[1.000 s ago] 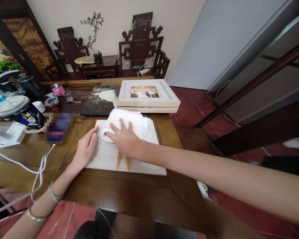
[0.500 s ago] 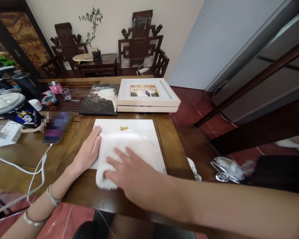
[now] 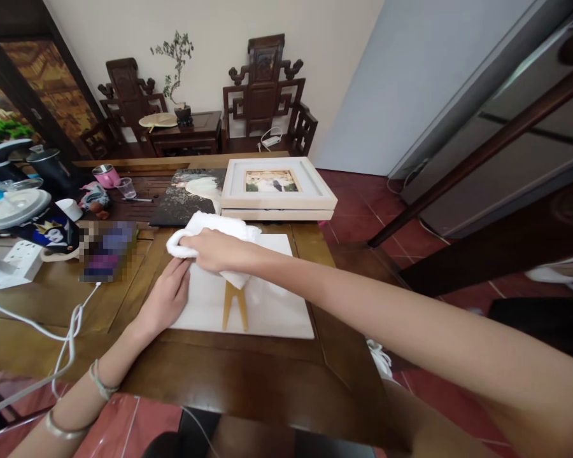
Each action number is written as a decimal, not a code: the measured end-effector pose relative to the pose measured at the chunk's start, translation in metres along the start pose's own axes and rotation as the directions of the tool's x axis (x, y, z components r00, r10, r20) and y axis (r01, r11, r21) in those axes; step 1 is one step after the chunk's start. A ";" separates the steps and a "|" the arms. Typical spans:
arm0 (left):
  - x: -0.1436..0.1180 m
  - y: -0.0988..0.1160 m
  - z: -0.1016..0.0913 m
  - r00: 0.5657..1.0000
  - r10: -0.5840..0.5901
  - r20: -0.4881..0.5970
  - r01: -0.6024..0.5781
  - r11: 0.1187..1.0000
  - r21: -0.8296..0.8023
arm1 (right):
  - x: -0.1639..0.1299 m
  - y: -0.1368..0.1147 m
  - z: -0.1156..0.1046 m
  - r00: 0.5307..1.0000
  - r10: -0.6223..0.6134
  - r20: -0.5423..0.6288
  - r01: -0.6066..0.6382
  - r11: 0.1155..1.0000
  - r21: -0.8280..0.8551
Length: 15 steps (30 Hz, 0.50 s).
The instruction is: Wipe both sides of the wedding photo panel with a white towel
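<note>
Head view: right hand point(image 3: 214, 249) bunched around white cloth point(image 3: 210, 228) over white board's point(image 3: 277, 312) far edge; left hand point(image 3: 166, 298) flat, pressing its left edge. Wiping apparently midway; near part uncovered.

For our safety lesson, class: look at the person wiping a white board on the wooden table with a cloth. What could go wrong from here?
1. The right hand grips the white cloth just above the board's wooden stand; the cloth might snag it.
2. Only the left hand steadies the white board, so it could slide.
3. The stacked frames lie just behind; a long stroke might knock them.
</note>
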<state>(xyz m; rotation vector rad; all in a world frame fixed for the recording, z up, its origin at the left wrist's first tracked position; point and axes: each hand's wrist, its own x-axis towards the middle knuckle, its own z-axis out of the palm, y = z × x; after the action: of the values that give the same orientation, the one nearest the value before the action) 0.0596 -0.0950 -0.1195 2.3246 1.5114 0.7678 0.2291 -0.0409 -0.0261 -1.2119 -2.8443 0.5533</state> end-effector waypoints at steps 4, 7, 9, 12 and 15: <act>-0.002 -0.007 0.003 1.000 -0.020 -0.013 0.020 1.000 0.000 | -0.030 0.027 0.001 0.999 0.047 0.018 -0.047 0.999 0.005; -0.003 -0.008 0.003 1.000 -0.023 0.002 0.023 1.000 0.013 | -0.060 0.053 0.005 0.995 0.098 -0.012 -0.098 0.995 0.002; -0.003 -0.008 0.003 1.000 -0.020 0.009 0.020 0.999 0.027 | -0.079 0.066 0.012 0.992 0.122 -0.027 -0.122 0.992 -0.019; -0.003 -0.007 0.003 1.000 -0.016 -0.001 0.016 0.999 0.039 | -0.106 0.071 0.032 0.991 0.106 -0.077 -0.114 0.987 -0.113; -0.003 -0.006 0.003 1.000 -0.019 -0.004 0.019 0.999 0.041 | -0.130 0.052 0.055 0.995 0.064 -0.079 -0.076 0.982 -0.170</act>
<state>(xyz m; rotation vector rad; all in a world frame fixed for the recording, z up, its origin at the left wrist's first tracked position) 0.0561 -0.0951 -0.1260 2.3356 1.5633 0.7439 0.3490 -0.1155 -0.0765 -1.3318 -2.8468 0.2596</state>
